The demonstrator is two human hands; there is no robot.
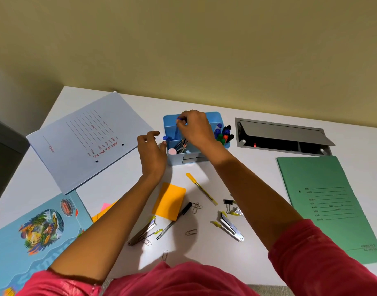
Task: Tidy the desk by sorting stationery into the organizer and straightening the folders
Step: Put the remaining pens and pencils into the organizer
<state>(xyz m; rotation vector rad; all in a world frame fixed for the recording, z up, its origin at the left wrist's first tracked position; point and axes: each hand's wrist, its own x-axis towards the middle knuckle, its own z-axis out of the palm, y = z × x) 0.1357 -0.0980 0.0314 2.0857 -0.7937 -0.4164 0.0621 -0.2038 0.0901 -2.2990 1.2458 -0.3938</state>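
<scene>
A light blue organizer [215, 116] stands at the back middle of the white desk, with pens and markers [222, 132] in its compartments. My right hand [196, 129] hovers over it and pinches a blue pen [177, 130] that stands upright in a left compartment. My left hand [152, 152] rests against the organizer's left wall, fingers loosely curled, beside a small blue item [165, 138]. A pale blue folder [87, 139] lies askew at the left, a picture folder [34, 236] at the near left, a green folder [332, 208] at the right.
Loose on the desk in front of me: a yellow pen [201, 188], a black pen [176, 218], an orange sticky pad [169, 200], pink and orange notes [104, 208], metal file clips [230, 226], binder clips [229, 204], several paper clips [192, 231]. A grey cable hatch [281, 135] is open at the back right.
</scene>
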